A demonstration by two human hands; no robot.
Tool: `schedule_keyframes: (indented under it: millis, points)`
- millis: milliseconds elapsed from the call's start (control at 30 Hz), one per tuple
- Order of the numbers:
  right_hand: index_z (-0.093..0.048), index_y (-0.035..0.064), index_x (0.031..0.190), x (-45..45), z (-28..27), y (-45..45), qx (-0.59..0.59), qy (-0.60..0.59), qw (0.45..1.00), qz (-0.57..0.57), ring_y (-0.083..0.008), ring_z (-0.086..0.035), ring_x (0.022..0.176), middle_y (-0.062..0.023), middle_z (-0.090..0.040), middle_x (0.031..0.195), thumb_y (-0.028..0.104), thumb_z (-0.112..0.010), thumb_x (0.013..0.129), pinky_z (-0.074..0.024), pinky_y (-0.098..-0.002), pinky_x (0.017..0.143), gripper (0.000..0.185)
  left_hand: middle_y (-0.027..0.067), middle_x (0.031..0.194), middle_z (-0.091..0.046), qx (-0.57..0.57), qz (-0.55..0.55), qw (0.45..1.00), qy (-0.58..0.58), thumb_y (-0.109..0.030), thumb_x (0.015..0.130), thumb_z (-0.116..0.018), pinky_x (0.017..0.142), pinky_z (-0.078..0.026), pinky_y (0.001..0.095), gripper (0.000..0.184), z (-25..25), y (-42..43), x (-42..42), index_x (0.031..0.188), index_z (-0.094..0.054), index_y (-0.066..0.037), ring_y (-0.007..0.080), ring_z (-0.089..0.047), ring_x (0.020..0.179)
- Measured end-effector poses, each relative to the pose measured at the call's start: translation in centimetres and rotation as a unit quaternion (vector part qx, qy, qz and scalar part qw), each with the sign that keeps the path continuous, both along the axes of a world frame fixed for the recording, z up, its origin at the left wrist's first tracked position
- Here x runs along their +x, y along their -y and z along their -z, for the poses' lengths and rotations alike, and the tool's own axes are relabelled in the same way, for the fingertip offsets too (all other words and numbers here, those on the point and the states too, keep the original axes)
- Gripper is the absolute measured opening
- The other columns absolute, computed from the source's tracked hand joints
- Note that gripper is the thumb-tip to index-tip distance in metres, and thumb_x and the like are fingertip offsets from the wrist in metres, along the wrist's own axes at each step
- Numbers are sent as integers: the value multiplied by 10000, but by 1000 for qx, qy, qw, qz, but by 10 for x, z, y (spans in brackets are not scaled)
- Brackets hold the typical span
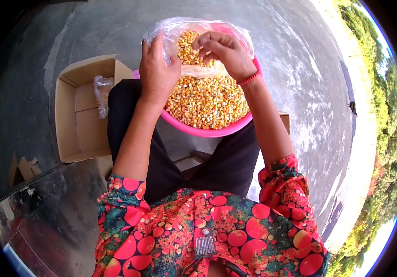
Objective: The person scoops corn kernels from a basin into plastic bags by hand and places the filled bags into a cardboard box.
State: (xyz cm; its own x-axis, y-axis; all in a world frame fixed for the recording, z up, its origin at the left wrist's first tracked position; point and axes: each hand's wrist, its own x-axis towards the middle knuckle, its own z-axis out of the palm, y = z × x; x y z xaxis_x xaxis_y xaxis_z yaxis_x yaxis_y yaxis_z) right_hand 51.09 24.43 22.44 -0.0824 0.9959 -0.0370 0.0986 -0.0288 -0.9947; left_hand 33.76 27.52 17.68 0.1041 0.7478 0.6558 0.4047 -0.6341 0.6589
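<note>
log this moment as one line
left hand: at clear bag left edge | right hand: curled, over bag | corn kernels: in bag and pink basin | cardboard box: beside left leg

A clear, crinkled plastic bag (pixel 205 70), open, holds yellow-orange corn kernels (pixel 187 51) (some paler) at the far side of a round pink basin (pixel 207 133); loose kernels (pixel 207 102) fill the near part.

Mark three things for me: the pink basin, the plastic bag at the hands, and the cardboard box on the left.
Pink basin (pixel 207 133), head view: near rim.
Plastic bag (pixel 175 27), head view: clear upper part.
Cardboard box (pixel 86 128), head view: bare inside surface.
</note>
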Motion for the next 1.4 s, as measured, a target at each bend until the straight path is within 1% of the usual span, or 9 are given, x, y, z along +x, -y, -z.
schedule_keyframes:
  millis: [133, 233, 300, 567, 767, 967, 1167, 1267, 1400]
  points:
    - [-618, 0, 912, -21, 17, 43, 28, 130, 975, -178, -141, -605, 810, -59, -635, 876, 44, -532, 852, -481, -278, 750, 113, 253, 1083, -495, 2, 4, 1000, 10, -30, 674, -554, 829, -448, 428, 497, 3, 1, 0, 1161, -462, 17, 413, -516, 964]
    - [-625, 15, 917, -47, 48, 48, 214, 266, 925, -167, -290, -575, 908, -134, -599, 939, -7, -594, 732, -460, -352, 815, 189, 257, 1076, -498, 9, 14, 1000, 11, -35, 677, -551, 845, -441, 426, 496, 3, 2, 1, 1162, -466, 21, 413, -511, 977]
    - [-618, 42, 940, -57, 64, 43, 277, 337, 891, -129, -310, -551, 922, -130, -581, 945, 38, -609, 721, -453, -385, 815, 219, 262, 1075, -500, -5, 14, 1000, 10, -33, 680, -544, 856, -435, 426, 488, 4, 3, 0, 1158, -467, 31, 415, -503, 993]
    - [-593, 122, 948, -33, 83, 47, 301, 484, 800, -188, -236, -495, 1006, -50, -516, 1033, 207, -589, 773, -400, -405, 845, 195, 270, 1100, -494, -14, 25, 1000, 8, -28, 694, -538, 883, -422, 420, 488, 3, 3, -3, 1170, -456, 41, 419, -492, 1017]
    - [-585, 137, 887, -1, 86, 61, 288, 542, 779, -129, -213, -543, 844, -32, -528, 866, 241, -579, 811, -419, -351, 760, 130, 269, 1114, -490, -13, 32, 999, 3, -29, 703, -533, 891, -419, 413, 488, 4, 2, -1, 1181, -456, 34, 412, -493, 1029]
    - [-593, 82, 879, 9, 83, 62, 256, 522, 811, -65, -278, -590, 639, -113, -581, 728, 215, -586, 812, -483, -372, 573, 149, 252, 1123, -494, -16, 35, 999, -12, -32, 703, -543, 893, -420, 409, 505, 6, 4, 1, 1197, -455, 20, 398, -494, 1044]
    - [-599, 49, 865, 13, 68, 60, 229, 368, 901, -17, -197, -570, 566, -81, -592, 679, 225, -531, 875, -459, -305, 528, 189, 233, 1135, -497, -18, 39, 999, -13, -30, 696, -554, 883, -429, 406, 516, 6, 3, 0, 1201, -453, 13, 384, -497, 1053]
    - [-610, 45, 805, 8, 31, 64, -103, 63, 992, 31, -53, -430, 518, 34, -480, 597, 250, -483, 915, -374, -211, 469, 265, 235, 1141, -493, -25, 43, 999, -13, -30, 693, -556, 884, -429, 403, 525, 5, 3, 1, 1205, -448, 12, 382, -495, 1059]
    - [-561, 77, 797, 14, 20, 42, -59, -207, 973, 88, -22, -314, 474, 54, -392, 573, 245, -474, 921, -244, -172, 407, 226, 237, 1151, -488, -26, 45, 998, -21, -29, 688, -558, 893, -426, 397, 532, 9, 3, 2, 1206, -445, 12, 381, -490, 1069]
